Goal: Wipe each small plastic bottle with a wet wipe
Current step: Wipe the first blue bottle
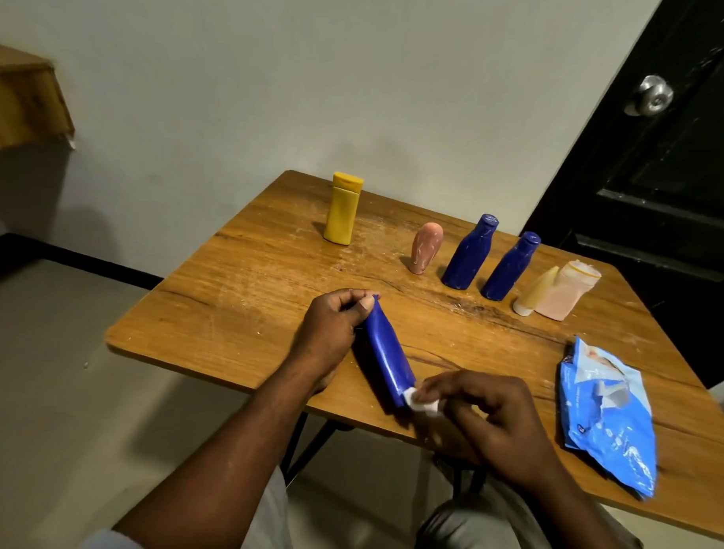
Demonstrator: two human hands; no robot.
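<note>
**Wipe at the base end, cap end held**

The left hand (329,330) grips the cap end of the blue bottle (386,353), with fingers and thumb curled round its neck. The bottle is held low over the tabletop (237,278), close to the near edge and about midway along it. Whether it touches the wood I cannot tell.

Its long axis runs from the cap, on the far-left side, to the base nearest the person. The right hand (490,418) pinches a folded wet wipe (419,401) between thumb and fingertips, and the wipe touches the base end.

The bottle's body therefore stretches away from the right hand toward the left. A stroke would probably run up that axis, the left hand steadying. The wipes pack (606,414) lies by the right edge.
</note>
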